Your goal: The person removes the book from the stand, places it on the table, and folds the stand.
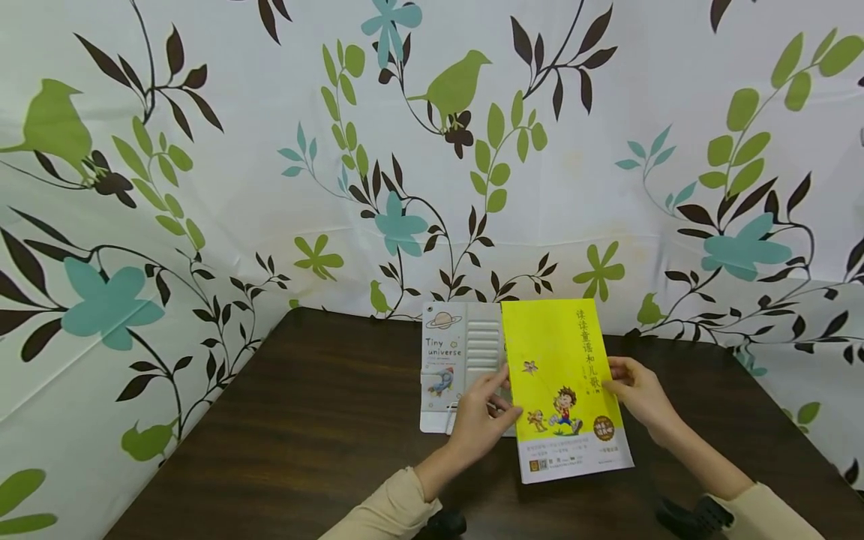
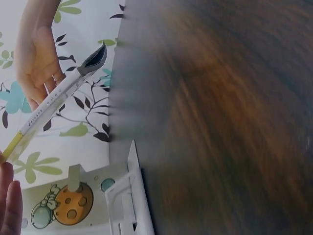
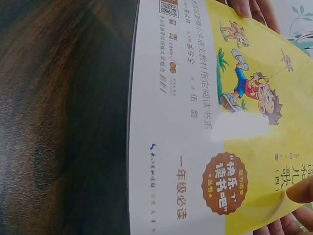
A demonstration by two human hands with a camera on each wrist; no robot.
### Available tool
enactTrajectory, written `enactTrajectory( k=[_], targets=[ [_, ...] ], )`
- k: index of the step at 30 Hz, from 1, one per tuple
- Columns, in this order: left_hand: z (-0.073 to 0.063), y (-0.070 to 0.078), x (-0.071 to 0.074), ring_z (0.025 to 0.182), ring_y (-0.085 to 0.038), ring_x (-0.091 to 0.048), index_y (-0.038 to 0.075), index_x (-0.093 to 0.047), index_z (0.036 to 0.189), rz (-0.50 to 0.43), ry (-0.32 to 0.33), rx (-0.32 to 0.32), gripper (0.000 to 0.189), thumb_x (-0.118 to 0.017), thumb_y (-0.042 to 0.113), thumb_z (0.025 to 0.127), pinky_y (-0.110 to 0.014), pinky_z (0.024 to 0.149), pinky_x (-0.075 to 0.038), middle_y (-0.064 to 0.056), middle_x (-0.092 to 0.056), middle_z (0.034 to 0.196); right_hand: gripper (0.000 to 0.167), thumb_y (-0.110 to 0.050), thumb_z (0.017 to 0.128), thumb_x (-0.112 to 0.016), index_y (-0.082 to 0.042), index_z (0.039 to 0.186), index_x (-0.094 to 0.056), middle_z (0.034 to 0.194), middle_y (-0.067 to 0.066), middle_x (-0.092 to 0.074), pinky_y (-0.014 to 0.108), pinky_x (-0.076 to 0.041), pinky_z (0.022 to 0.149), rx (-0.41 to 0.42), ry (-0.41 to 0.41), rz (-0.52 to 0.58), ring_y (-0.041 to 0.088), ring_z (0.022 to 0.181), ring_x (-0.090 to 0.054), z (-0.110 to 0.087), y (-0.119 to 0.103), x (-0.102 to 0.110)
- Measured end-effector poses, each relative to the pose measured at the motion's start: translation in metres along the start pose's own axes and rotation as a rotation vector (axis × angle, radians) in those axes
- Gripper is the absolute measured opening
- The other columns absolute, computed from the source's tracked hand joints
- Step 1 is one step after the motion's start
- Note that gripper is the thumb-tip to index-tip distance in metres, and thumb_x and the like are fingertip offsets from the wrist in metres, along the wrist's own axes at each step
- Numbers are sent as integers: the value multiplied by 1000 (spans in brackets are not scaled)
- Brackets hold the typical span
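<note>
A yellow and white children's book with a cartoon boy on its cover is held up in front of a white book stand. My left hand grips its left edge, thumb on the cover. On the right edge, my right hand pinches the book between a thumb on the cover and fingers behind. The left wrist view shows the book's spine edge-on, tilted above the stand. Behind the book, part of the stand is hidden.
The dark wooden table spreads around the stand. A cloth with birds and leaves hangs along its back. A wire clip juts from the stand's lower ledge. Black objects lie beside both sleeves.
</note>
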State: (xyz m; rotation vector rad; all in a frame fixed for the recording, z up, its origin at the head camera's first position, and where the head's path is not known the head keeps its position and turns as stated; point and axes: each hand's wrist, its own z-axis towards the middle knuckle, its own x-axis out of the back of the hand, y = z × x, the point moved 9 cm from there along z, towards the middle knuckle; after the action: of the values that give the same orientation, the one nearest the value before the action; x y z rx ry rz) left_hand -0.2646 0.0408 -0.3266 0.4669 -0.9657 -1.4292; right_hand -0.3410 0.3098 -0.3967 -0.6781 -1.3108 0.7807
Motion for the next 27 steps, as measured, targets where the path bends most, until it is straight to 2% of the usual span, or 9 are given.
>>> enactTrajectory(
  k=[3, 5, 8, 10, 12, 14, 20, 27],
  targets=[
    [-1, 1, -6, 70, -28, -63, -14, -41, 127, 5, -30, 1, 57, -66, -9, 76, -19, 60, -51, -22, -52, 98, 50, -24, 89, -57, 4, 126, -39, 99, 14, -47, 32, -45, 57, 2, 5, 14, 22, 83, -50, 7, 28, 1],
    [-1, 2, -8, 70, -27, -63, -14, -40, 128, 15, -48, 7, 58, -65, -8, 76, -18, 60, -51, -21, -52, 99, 49, -21, 87, -60, 3, 125, -40, 99, 13, -48, 31, -46, 55, -18, 27, 2, 20, 81, -51, 5, 30, 3],
    [1, 2, -11, 71, -25, -63, -14, -40, 128, 32, -67, 19, 57, -65, -8, 77, -16, 60, -50, -20, -52, 99, 52, -13, 85, -59, 9, 126, -36, 101, 19, -48, 29, -46, 63, -37, -10, -1, 25, 83, -50, -6, 7, 5],
    [1, 3, -12, 72, -25, -63, -14, -39, 128, 24, -88, 28, 57, -64, -9, 77, -17, 61, -50, -20, -52, 100, 51, -9, 85, -58, 11, 126, -36, 101, 20, -49, 28, -47, 64, -59, -4, -38, 25, 84, -51, -15, -10, 6],
    [1, 3, -16, 73, -25, -63, -14, -38, 129, 12, -114, 35, 58, -64, -10, 77, -17, 61, -50, -20, -51, 101, 52, -6, 84, -56, 16, 125, -34, 103, 24, -48, 27, -47, 67, -59, -38, -63, 28, 86, -50, -23, -27, 8],
    [1, -1, -22, 74, -22, -63, -13, -36, 130, -1, -141, 32, 60, -63, -10, 77, -16, 61, -50, -19, -51, 103, 50, -3, 84, -55, 17, 125, -33, 103, 24, -48, 26, -47, 66, -64, -43, -79, 27, 86, -51, -30, -35, 10],
    [-2, -31, -46, 74, -4, -60, -6, -28, 137, 10, -209, 19, 71, -67, -2, 78, -11, 59, -47, -12, -48, 109, 51, -6, 86, -54, 17, 126, -32, 104, 24, -48, 27, -47, 64, -88, -79, -85, 25, 86, -50, -35, -25, 13],
    [-5, -37, -62, 71, 2, -57, -3, -22, 141, -24, -272, 82, 78, -68, -1, 77, -11, 59, -47, -12, -45, 116, 54, -12, 86, -56, 15, 126, -32, 104, 23, -49, 31, -46, 64, -120, -113, -77, 23, 83, -51, -35, -9, 20]
  ],
)
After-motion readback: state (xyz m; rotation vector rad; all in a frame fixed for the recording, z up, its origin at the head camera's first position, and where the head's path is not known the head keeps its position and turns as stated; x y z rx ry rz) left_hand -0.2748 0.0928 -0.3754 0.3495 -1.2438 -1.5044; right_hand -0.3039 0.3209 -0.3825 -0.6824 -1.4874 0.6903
